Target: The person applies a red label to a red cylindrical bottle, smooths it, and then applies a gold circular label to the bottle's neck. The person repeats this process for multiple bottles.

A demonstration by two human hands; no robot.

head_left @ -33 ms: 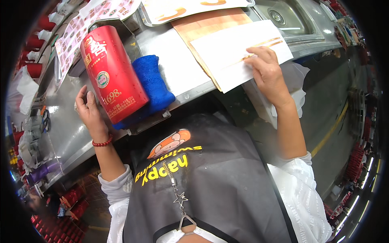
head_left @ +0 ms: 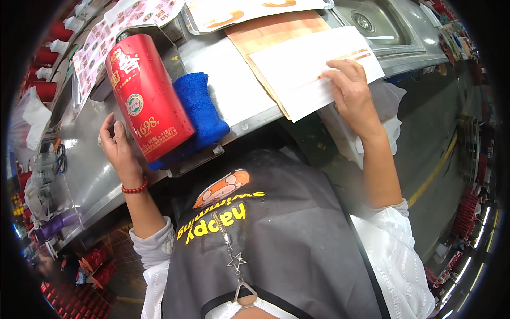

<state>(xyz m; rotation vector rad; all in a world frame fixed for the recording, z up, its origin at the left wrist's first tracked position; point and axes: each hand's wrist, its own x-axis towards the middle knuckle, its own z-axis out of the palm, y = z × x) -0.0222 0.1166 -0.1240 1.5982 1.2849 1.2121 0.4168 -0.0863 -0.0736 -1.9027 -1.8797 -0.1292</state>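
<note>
A red bottle [head_left: 151, 101] with gold and white print lies tilted over a blue towel [head_left: 201, 109] at the counter's near edge. Beside its left flank is my left hand [head_left: 118, 146], fingers loosely bent and apart, holding nothing; a red bead bracelet circles the wrist. My right hand [head_left: 350, 93] is over a white sheet [head_left: 289, 66], fingers bent and fingertips closed at a thin gold strip [head_left: 313, 81]. More gold strip [head_left: 361, 55] shows beyond the fingers. What exactly lies between the fingertips is partly hidden.
Under the sheet lies a tan board [head_left: 281, 26]. Behind it sits a white tray [head_left: 234, 16] with orange curved pieces, and a metal sink [head_left: 366, 24] is at the far right. Pink printed sheets [head_left: 125, 21] lie far left. A white plastic bag [head_left: 390, 111] hangs below the counter.
My right hand has shifted very slightly at the gold strip. The left hand, bottle and towel look unchanged.
</note>
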